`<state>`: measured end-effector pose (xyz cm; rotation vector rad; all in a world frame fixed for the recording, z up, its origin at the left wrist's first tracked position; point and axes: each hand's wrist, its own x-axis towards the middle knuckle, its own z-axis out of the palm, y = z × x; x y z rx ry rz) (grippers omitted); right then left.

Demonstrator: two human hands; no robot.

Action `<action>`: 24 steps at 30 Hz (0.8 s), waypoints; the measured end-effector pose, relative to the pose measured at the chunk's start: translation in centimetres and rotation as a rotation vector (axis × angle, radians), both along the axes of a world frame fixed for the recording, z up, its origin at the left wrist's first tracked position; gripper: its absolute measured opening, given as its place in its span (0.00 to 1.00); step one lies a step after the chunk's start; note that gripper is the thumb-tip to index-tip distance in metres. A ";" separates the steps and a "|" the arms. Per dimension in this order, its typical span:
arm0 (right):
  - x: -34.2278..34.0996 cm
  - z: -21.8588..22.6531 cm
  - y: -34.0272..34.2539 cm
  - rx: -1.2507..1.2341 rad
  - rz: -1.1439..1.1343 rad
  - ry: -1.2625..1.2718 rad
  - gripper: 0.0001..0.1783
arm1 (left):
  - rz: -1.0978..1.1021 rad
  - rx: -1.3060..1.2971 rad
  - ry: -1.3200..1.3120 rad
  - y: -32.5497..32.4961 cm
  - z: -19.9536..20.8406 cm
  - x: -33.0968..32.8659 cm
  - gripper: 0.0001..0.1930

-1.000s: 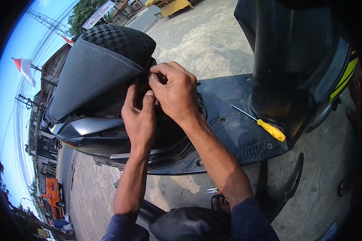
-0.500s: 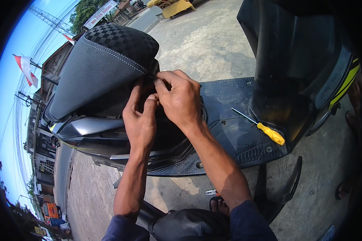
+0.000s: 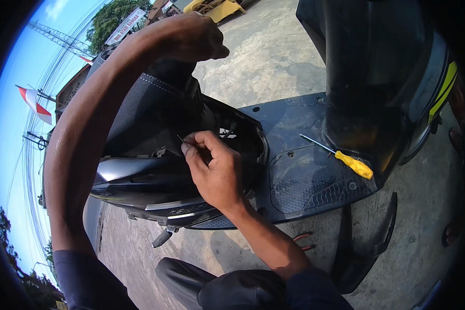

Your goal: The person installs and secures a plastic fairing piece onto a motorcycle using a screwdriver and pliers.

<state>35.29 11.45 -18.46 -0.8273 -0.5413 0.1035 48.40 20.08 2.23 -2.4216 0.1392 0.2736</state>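
Observation:
My right hand (image 3: 214, 168) pinches a small thin dark piece (image 3: 180, 138) between thumb and fingertips, beside the scooter's open front body below the seat. My left arm arches over the dark scooter seat (image 3: 144, 103) with white stitching. At the seat's far front side, my left hand (image 3: 196, 39) is closed, its fingers curled; whatever they grip, if anything, is hidden. A screwdriver (image 3: 341, 157) with a yellow handle lies on the black scooter footboard (image 3: 305, 181), right of my hands.
The dark front shield (image 3: 382, 67) rises at the right. Below the footboard, a loose dark panel (image 3: 367, 243) and red-handled pliers (image 3: 304, 240), partly hidden by my right forearm, are on the concrete. A yellow object (image 3: 217, 10) stands far back.
My left hand has left the seat's front lower edge and swung up and over the seat. My right hand has moved down, away from that edge, with the thin piece in its fingers.

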 end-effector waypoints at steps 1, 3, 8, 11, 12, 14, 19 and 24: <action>-1.0 -0.5 -1.5 0.027 0.057 0.031 0.05 | 0.126 0.091 0.080 -0.8 -1.1 0.9 0.16; -2.2 -1.9 -4.7 0.096 0.039 0.040 0.05 | 0.083 -0.006 0.012 -2.0 -1.4 1.2 0.15; -0.5 -2.8 -10.8 0.254 -0.075 0.252 0.08 | 0.059 -1.273 -0.604 -11.2 -5.8 -11.6 0.19; -2.9 -2.0 -12.5 0.190 0.042 0.133 0.09 | 0.402 -1.753 -0.519 -11.7 -11.1 -19.8 0.20; -4.1 -1.9 -12.9 0.126 0.081 0.159 0.08 | 0.597 -1.996 -0.445 -11.3 -13.1 -22.3 0.19; -6.4 -2.7 -13.1 0.016 0.208 0.221 0.07 | 0.489 -2.158 -0.758 -12.2 -15.9 -25.1 0.16; -10.8 -10.9 -16.2 -0.608 0.405 -0.053 0.17 | 0.597 -2.212 -1.043 -12.1 -22.4 -29.7 0.12; -11.9 -23.6 -22.1 -1.668 0.225 -0.772 0.32 | 0.836 -2.732 -0.725 -12.9 -23.7 -29.7 0.14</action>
